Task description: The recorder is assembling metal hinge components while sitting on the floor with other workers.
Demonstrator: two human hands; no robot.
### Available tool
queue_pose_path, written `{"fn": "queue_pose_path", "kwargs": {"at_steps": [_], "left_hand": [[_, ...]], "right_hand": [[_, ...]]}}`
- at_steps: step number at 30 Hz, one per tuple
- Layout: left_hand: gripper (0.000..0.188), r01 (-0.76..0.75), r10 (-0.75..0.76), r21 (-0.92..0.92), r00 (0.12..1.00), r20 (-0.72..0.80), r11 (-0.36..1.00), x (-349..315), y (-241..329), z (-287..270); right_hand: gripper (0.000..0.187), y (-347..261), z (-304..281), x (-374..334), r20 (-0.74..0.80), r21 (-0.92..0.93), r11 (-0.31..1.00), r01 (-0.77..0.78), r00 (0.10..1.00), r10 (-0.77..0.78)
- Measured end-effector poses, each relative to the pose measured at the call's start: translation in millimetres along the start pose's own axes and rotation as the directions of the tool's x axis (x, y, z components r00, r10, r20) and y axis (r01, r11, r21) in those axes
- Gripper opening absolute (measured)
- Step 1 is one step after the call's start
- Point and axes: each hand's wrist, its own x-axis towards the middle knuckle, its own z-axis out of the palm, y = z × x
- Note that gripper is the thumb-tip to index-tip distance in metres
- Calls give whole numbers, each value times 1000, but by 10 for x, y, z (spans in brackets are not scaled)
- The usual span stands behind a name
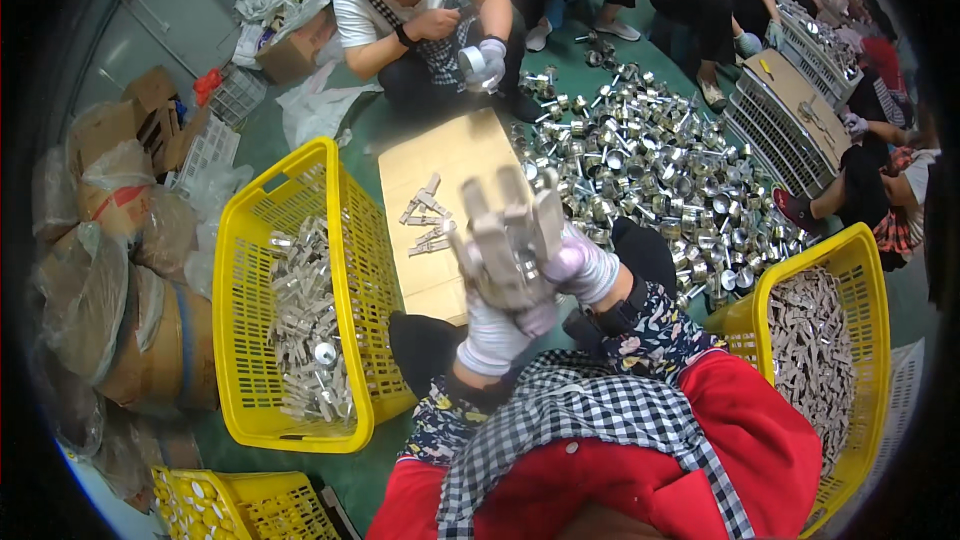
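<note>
Both my hands are in pale gloves with grey-brown palms, raised close together in front of me. Between them is a shiny metal piece, partly hidden and smeared by motion. My left hand cups it from below and the left. My right hand closes on it from the right. Just beyond them lies a flat cardboard sheet. Several slim grey-beige handle-like pieces rest in a loose group on its left half.
A yellow basket of grey-beige pieces stands left; another yellow basket stands right. Metal cups with stems cover the floor ahead. A co-worker sits opposite, holding a metal ring. Bagged cartons line the left wall.
</note>
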Motion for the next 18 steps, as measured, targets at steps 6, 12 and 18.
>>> {"fn": "queue_pose_path", "kwargs": {"at_steps": [6, 12, 18], "left_hand": [[60, -173, 192, 99, 955, -225, 980, 134, 354, 265], [58, -181, 169, 3, 912, -373, 983, 121, 125, 348], [56, -162, 180, 77, 895, -407, 984, 148, 25, 359]], "right_hand": [[95, 45, -21, -48, -82, -480, 864, 154, 972, -219], [98, 99, 61, -103, -235, -494, 851, 182, 913, -332], [100, 83, 111, -142, -290, -526, 838, 146, 896, -338]]}}
